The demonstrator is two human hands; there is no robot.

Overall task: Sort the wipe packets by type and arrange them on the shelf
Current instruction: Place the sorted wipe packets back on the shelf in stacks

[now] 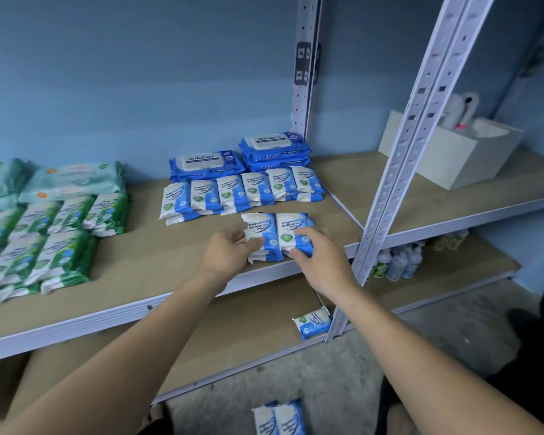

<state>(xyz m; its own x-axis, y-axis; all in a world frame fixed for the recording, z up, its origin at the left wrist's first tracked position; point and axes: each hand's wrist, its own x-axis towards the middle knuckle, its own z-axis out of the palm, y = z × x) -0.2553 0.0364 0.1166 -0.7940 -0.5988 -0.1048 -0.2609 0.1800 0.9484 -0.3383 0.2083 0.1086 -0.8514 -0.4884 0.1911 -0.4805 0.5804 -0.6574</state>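
On the shelf (pixel 157 255), blue packets (pixel 277 235) between both hands (pixel 274 259).

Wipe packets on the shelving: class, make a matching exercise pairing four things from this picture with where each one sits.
Things
1. large dark-blue wipe packs
2. green wipe packets
3. lone blue-and-white packet
4. white box

Places
A. lower shelf, beside the upright post
B. left end of the upper shelf
C. neighbouring shelf bay on the right
D. back of the upper shelf, against the wall

Pairs: 1-D, 2-B, 3-A, 4-C
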